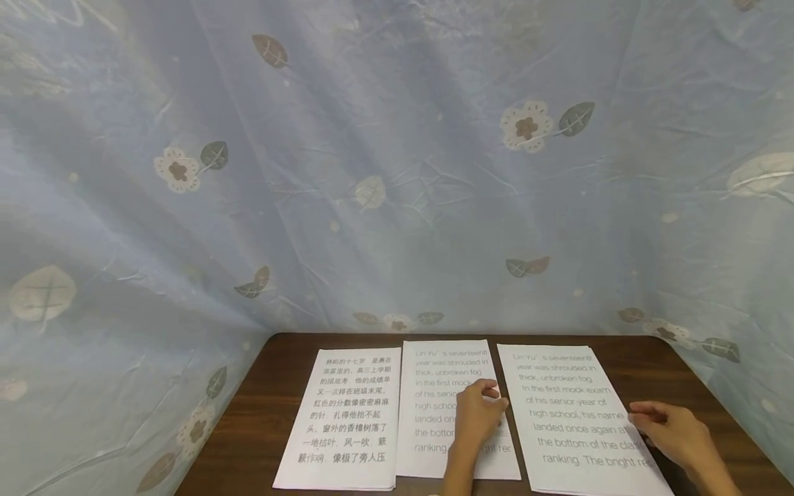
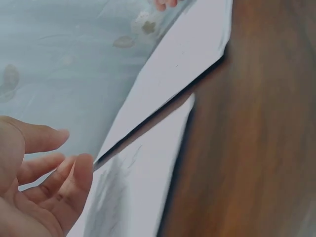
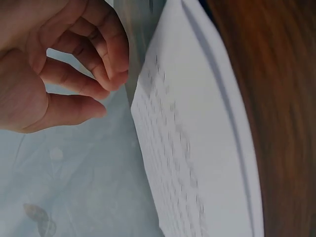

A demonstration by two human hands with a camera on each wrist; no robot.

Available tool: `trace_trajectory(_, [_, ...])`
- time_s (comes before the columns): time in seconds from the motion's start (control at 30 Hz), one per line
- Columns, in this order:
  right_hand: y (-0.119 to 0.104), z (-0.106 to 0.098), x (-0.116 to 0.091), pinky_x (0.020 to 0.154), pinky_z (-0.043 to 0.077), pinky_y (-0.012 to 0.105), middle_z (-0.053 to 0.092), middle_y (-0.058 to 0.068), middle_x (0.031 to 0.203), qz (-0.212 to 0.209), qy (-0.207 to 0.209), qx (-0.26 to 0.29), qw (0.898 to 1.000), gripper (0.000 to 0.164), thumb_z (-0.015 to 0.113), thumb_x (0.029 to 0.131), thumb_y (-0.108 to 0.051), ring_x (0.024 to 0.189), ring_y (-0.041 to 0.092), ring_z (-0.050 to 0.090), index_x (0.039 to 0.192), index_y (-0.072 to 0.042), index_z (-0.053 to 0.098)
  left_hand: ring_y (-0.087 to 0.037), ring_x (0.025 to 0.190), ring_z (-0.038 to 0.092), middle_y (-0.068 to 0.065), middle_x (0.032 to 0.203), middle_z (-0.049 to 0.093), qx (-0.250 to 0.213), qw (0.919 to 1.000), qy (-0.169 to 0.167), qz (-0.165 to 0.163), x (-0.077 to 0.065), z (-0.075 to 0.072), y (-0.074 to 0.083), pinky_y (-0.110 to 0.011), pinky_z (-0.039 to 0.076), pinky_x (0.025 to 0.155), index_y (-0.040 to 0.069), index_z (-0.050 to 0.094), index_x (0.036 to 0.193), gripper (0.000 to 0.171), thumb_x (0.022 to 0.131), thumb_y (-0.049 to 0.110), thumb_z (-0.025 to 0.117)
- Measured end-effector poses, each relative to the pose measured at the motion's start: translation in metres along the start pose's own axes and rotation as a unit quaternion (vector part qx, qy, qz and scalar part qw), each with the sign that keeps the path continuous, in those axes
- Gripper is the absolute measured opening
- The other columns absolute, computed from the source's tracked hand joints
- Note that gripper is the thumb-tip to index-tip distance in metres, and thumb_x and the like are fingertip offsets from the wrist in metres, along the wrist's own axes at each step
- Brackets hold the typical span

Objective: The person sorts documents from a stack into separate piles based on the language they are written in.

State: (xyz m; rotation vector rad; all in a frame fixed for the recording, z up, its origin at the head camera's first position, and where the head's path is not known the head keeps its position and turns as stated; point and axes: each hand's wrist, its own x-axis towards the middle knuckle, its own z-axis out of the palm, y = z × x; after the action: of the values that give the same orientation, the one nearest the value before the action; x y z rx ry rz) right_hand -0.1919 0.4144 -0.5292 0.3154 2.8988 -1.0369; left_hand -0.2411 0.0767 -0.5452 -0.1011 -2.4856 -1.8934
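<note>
Three paper stacks lie side by side on a brown wooden table. My left hand (image 1: 476, 415) hovers over the right part of the middle paper stack (image 1: 437, 386), its fingers loosely bent. In the left wrist view, a gap shows between the thumb and fingers (image 2: 74, 190), with nothing held. By the right edge of the right paper stack (image 1: 571, 406), which bears English print, is my right hand (image 1: 673, 435). Its fingers (image 3: 94, 59) curl loosely and hold nothing in the right wrist view. The hand covers some line ends.
A third paper stack (image 1: 344, 413), printed with Chinese characters, lies on the left. Brown wooden tabletop (image 1: 248, 420) shows around the papers. A pale blue cloth (image 1: 397, 207) with flowers and leaves hangs behind and along both sides of the table.
</note>
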Motion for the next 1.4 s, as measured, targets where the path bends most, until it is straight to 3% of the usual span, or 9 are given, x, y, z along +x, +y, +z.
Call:
trace_trajectory(0.17, [-0.022,0.012,0.003,0.064,0.057,0.025,0.08,0.014,0.105,-0.006,-0.004,0.048,0.999,0.052,0.068,0.104,-0.031,0.078,0.012,0.072,0.136,0.011,0.065,-0.003,0.064,0.064,0.001,0.095,0.073,0.019,0.9998,0.005,0.001,0.003,-0.03,-0.003,-0.017,0.056,0.053,-0.001,0.074,0.126,0.038,0.091,0.011,0.081])
trace_trajectory(0.33, [-0.047,0.025,0.007,0.069,0.064,0.027,0.078,0.017,0.11,-0.021,-0.014,0.089,0.996,0.052,0.068,0.105,-0.029,0.084,0.016,0.077,0.138,0.011,0.063,-0.004,0.063,0.063,0.001,0.095,0.074,0.043,0.999,0.008,0.003,0.007,-0.056,-0.011,-0.017,0.054,0.051,-0.001,0.074,0.127,0.039,0.092,0.014,0.081])
trace_trajectory(0.63, [-0.086,0.053,0.011,0.076,0.067,0.028,0.074,0.018,0.114,-0.033,-0.026,0.146,0.988,0.049,0.068,0.105,-0.023,0.093,0.016,0.073,0.138,0.013,0.062,-0.013,0.067,0.07,-0.003,0.101,0.075,0.062,0.998,0.002,-0.007,0.011,-0.096,-0.022,-0.02,0.055,0.054,0.001,0.071,0.133,0.044,0.094,0.019,0.079])
trace_trajectory(1.4, [-0.136,0.105,0.015,0.074,0.066,0.031,0.074,0.015,0.11,-0.031,-0.039,0.184,0.982,0.045,0.071,0.101,-0.021,0.089,0.018,0.074,0.135,0.008,0.067,-0.015,0.076,0.072,-0.009,0.109,0.076,0.111,0.9934,0.027,-0.006,0.017,-0.161,-0.039,-0.023,0.059,0.059,0.0,0.071,0.135,0.044,0.096,0.02,0.077])
